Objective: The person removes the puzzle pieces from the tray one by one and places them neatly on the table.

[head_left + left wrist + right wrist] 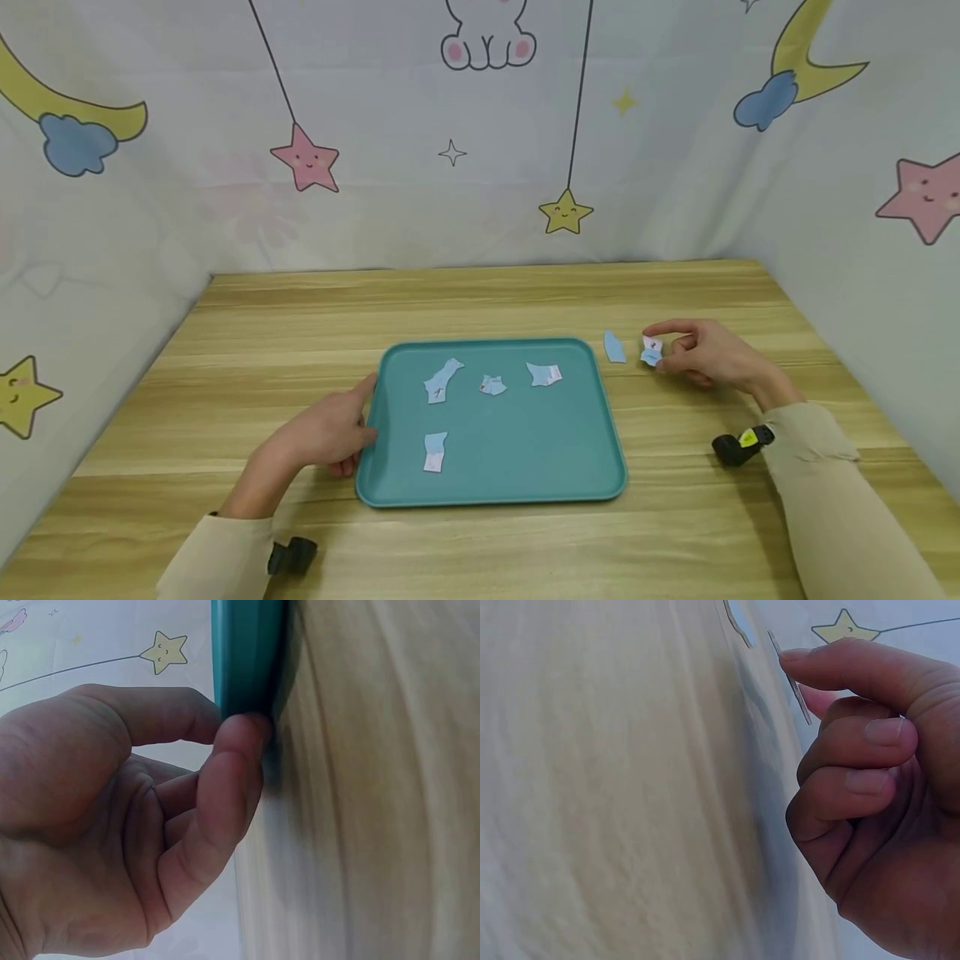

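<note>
Our left hand [327, 429] grips the tray [525, 454] at its left edge, likely steadying it; our right hand [712, 357] pinches a card piece [651, 353]!

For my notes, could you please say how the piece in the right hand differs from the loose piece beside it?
The held piece is part whitish, part blue, with print; the loose piece looks plain blue. The right hand pinches the held piece, while the loose piece lies on the table. Both are outside the tray.
</note>
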A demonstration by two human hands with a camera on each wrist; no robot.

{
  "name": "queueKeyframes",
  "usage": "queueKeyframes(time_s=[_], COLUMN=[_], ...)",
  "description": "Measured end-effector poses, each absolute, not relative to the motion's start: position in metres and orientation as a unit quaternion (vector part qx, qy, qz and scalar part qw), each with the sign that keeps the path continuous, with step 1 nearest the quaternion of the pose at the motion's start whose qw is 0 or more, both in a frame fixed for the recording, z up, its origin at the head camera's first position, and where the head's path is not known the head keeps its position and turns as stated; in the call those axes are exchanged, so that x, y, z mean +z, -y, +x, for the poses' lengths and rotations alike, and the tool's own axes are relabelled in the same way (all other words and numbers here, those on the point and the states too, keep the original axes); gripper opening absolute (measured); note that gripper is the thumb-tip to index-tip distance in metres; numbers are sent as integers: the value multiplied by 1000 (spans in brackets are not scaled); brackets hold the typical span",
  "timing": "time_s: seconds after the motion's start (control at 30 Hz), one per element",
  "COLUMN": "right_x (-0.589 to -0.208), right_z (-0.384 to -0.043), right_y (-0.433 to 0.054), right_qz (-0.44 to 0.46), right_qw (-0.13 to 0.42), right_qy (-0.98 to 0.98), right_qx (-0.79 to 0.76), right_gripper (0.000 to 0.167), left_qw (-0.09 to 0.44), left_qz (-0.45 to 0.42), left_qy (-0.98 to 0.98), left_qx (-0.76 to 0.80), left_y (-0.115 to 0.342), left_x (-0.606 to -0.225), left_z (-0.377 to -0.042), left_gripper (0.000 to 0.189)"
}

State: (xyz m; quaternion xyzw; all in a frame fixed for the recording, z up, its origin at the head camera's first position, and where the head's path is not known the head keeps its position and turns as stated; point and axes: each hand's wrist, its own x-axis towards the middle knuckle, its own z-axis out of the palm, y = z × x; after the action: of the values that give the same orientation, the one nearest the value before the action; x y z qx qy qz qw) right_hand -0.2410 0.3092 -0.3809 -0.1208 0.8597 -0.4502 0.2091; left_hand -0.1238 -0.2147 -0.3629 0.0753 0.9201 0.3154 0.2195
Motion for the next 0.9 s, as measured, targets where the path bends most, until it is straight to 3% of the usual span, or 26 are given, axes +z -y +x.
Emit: queueKeyframes(time_s=[0.9], right_x=[-382], right_z=[-256], right_y=[-311], right_qz=[-125], right_qw=[222], right_qy=[-873], right_qx=[-417], right_gripper=[64], left_qw=[219], left_qz=[72], left_qy=[-920], left_qx=[318], left_y=[215], left_x=[-363], left_z=[-123], left_gripper=[85])
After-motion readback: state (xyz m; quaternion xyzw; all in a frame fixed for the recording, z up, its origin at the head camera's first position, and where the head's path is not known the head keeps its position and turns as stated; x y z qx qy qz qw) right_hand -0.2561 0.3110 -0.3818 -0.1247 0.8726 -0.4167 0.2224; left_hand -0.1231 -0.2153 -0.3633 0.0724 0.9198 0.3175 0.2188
